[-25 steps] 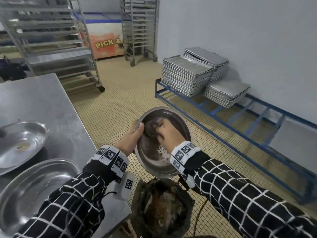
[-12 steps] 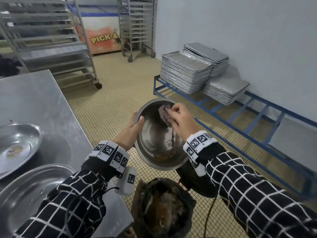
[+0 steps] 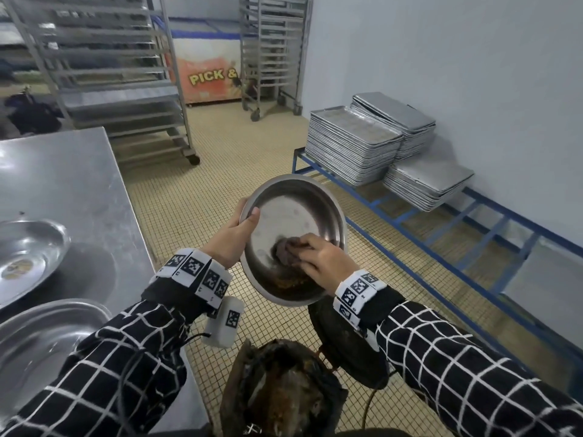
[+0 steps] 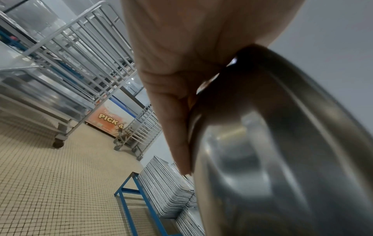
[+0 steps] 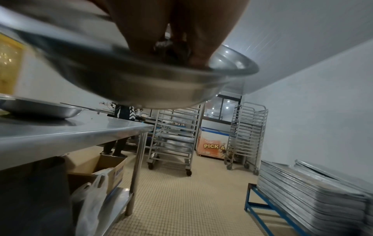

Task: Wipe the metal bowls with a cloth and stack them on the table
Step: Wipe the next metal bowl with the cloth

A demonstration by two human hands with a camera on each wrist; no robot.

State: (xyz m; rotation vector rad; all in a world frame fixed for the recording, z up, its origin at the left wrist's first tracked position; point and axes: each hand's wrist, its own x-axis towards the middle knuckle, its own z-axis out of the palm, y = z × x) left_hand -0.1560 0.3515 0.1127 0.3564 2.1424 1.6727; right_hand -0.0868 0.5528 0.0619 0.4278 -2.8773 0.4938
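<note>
Tilted metal bowl (image 3: 296, 212), open side toward the person, in left hand (image 3: 232, 236).

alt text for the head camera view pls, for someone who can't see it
A person's left hand grips the rim of a tilted metal bowl while the right hand presses a dark cloth inside it. Two more metal bowls sit on the steel table at left.

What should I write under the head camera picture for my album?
Left hand holds a tilted metal bowl by its rim while the right hand presses a dark cloth inside it.
</note>
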